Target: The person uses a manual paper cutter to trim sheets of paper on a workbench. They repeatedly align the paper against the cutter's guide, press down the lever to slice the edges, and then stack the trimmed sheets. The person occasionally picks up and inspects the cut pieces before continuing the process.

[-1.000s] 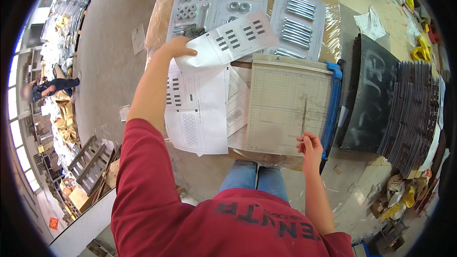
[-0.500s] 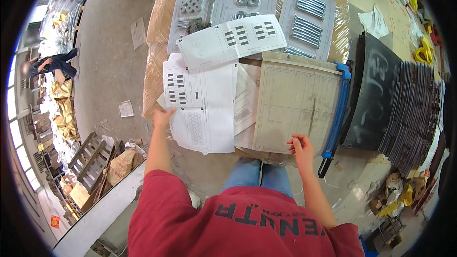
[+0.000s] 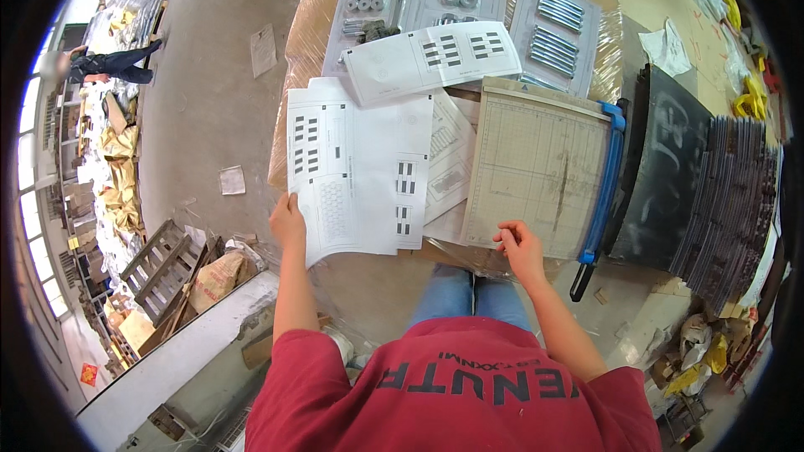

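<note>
My left hand (image 3: 287, 219) pinches the left edge of a white printed sheet (image 3: 368, 151), thumb on top. The sheet lies on a small pile and bears dark blocks and a honeycomb drawing. Along its right side shows a strip of another printed sheet (image 3: 410, 201). A third printed sheet (image 3: 435, 54) lies slanted across the pile's far end. My right hand (image 3: 521, 249) is loosely curled, nothing visible in it, over the front edge of a paper cutter (image 3: 536, 167). The cutter's blue blade arm (image 3: 605, 188) lies down along its right side.
Clear blister trays of sockets, washers and a wrench (image 3: 394, 4) and of metal rods (image 3: 559, 29) lie beyond on the plastic-wrapped table (image 3: 293, 75). On the right stand a black board (image 3: 657, 167) and stacked dark sheets (image 3: 720, 201). A person (image 3: 117, 65) is far left.
My left hand has gripped the top sheet and drawn it leftward, baring a printed strip along its right side. My right hand stays near the cutter's front edge. The view has shifted slightly.
</note>
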